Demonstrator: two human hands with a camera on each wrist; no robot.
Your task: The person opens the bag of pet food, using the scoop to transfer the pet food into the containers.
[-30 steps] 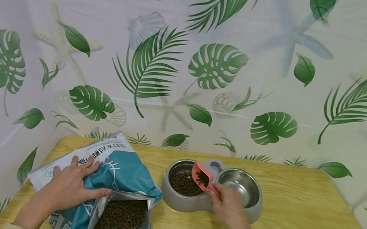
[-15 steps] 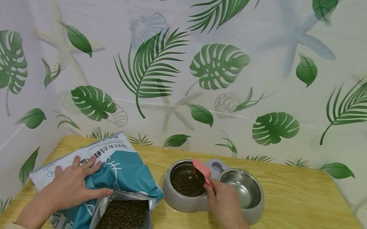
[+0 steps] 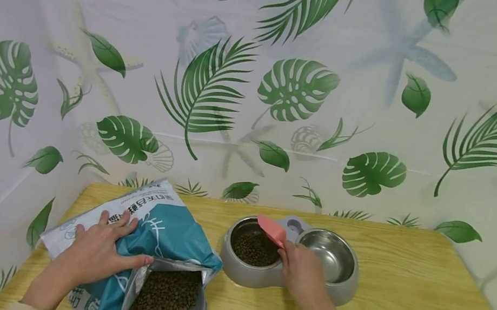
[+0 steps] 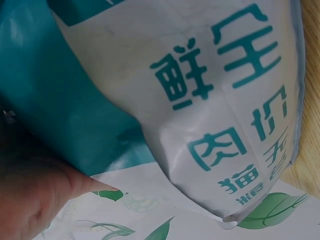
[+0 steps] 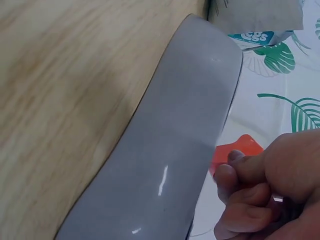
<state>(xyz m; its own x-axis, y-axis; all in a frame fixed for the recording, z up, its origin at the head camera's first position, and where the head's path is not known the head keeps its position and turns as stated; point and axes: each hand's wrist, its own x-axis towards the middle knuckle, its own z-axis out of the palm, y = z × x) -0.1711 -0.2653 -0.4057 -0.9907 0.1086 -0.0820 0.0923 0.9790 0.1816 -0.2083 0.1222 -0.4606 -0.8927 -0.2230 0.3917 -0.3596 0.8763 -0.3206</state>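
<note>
Bag (image 3: 178, 231) pressed by left hand (image 3: 96, 250), fingers spread, apparently to steady its mouth. Scoop (image 3: 271, 230) gripped by right hand (image 3: 304, 275), tipped beyond fingertips above pet food (image 3: 251, 250) in bowl (image 3: 235, 272), seemingly for emptying.

One bag (image 3: 182, 229), one scoop (image 3: 271, 230), two bowls (image 3: 336, 255)
</note>
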